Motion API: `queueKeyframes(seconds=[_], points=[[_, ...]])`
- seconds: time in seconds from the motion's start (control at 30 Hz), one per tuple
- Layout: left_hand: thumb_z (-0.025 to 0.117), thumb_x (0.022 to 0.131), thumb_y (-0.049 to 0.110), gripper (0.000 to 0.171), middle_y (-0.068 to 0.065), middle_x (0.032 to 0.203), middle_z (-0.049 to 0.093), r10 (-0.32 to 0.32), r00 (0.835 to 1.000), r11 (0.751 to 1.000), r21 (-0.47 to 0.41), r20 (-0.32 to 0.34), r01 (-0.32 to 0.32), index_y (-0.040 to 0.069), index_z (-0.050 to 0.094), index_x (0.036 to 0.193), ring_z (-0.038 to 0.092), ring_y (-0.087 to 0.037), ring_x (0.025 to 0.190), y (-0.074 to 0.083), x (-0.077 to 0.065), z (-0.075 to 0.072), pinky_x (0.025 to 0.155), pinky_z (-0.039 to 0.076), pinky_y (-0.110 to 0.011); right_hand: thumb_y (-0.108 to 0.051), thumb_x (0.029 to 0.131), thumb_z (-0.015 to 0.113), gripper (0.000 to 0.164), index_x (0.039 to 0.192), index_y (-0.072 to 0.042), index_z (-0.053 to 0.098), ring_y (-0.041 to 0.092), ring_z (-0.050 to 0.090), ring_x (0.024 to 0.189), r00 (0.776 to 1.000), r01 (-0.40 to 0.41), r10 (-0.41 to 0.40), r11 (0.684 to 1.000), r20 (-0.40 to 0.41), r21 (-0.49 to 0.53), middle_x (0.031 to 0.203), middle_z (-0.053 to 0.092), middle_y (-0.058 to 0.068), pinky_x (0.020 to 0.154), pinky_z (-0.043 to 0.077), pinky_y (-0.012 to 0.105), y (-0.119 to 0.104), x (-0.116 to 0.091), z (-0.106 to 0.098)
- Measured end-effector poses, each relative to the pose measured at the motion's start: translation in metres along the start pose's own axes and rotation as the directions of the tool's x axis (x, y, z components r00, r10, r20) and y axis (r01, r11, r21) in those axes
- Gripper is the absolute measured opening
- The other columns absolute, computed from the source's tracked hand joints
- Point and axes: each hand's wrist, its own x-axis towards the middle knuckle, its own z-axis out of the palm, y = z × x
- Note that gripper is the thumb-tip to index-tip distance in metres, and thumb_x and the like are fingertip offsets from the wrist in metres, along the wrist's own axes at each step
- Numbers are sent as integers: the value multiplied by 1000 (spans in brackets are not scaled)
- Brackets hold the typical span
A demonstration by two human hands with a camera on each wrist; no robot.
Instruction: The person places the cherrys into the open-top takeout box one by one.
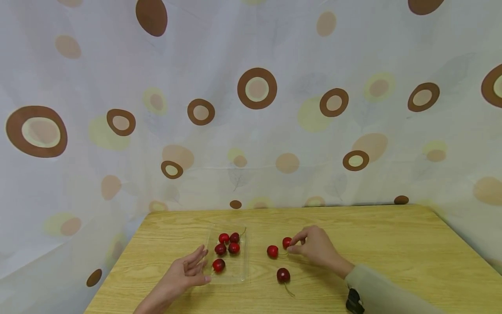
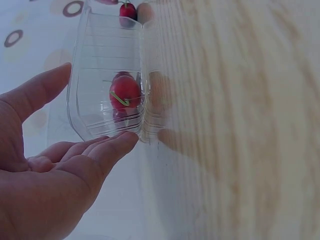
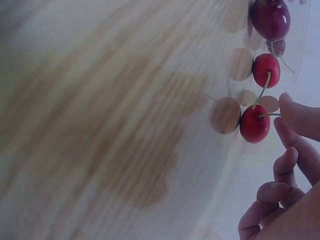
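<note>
At the left, a clear plastic tray [image 1: 238, 274] holds several red cherries [image 1: 233, 248]. My left hand [image 1: 184, 272] is beside the tray's left edge, thumb and fingers spread; in the left wrist view its fingertips [image 2: 131, 139] are at the tray's near corner. Right of the tray, my right hand [image 1: 319, 248] reaches down to a bright red cherry [image 1: 287, 242]. Its thumb and index finger pinch the green stem of that cherry [image 3: 255, 124], which appears to rest on the table. Close by lie another red cherry [image 1: 272, 251] and a darker one [image 1: 283, 275] with its stem toward me.
Everything rests on a light wood-grain table [image 1: 392, 244]. Behind it and along the sides hangs a pale curtain [image 1: 219, 183] patterned with brown and yellow circles. A black band [image 1: 354, 301] is at my right wrist, by the light sleeve [image 1: 384, 290].
</note>
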Motion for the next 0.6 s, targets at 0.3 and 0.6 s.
queueKeyframes(seconds=[0.3, 0.6], points=[[72, 101, 6, 91, -37, 165, 13, 7, 1000, 1000, -3, 14, -7, -12, 6, 162, 22, -54, 149, 0, -1, 0, 110, 47, -39, -13, 85, 90, 8, 80, -15, 84, 16, 48, 63, 999, -21, 20, 999, -39, -44, 72, 60, -4, 57, 38, 29, -4, -1, 1], [72, 101, 6, 91, -36, 165, 14, -8, 1000, 1000, 11, 0, 8, -11, 7, 163, 24, -54, 149, 1, 1, 0, 111, 47, -43, -11, 88, 86, 5, 83, -13, 85, 16, 49, 67, 998, -45, 40, 995, -54, -88, 75, 63, -4, 62, 41, 32, 13, -2, -12]])
